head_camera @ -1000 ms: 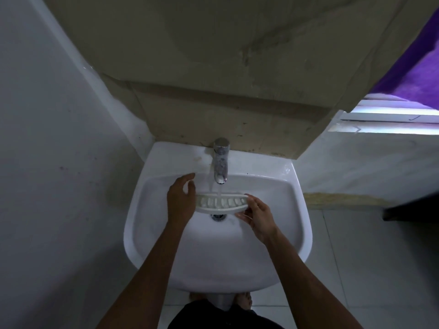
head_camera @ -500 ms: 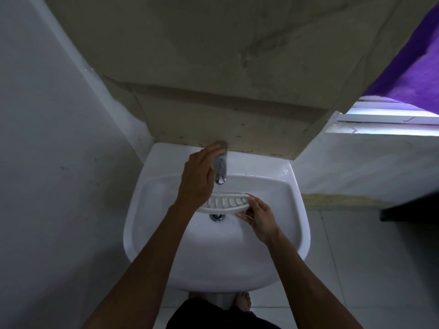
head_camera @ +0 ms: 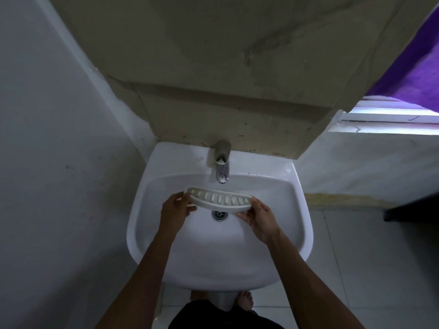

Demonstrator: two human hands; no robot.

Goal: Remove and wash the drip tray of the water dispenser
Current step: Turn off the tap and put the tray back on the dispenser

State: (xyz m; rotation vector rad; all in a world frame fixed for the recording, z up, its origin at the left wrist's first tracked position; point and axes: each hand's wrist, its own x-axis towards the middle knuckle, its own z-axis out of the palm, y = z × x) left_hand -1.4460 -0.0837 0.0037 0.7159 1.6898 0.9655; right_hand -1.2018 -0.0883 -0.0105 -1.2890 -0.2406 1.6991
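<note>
The left hand pinches the end of the drip tray at 9 o'clock, fingers curled round its edge; the tray hangs over the sink, just below the tap, with the drain under it at 6 o'clock. The right hand holds the end at 3 o'clock with curled fingers; the slotted plastic looks light and stiff, probably slippery when wet, so a grip at both ends seems safest.

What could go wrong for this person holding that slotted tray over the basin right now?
The drip tray is held only at its two ends, by the left hand and the right hand. If it is wet, it might slip and knock against the sink. Drips could also reach the floor near the bare feet.
</note>
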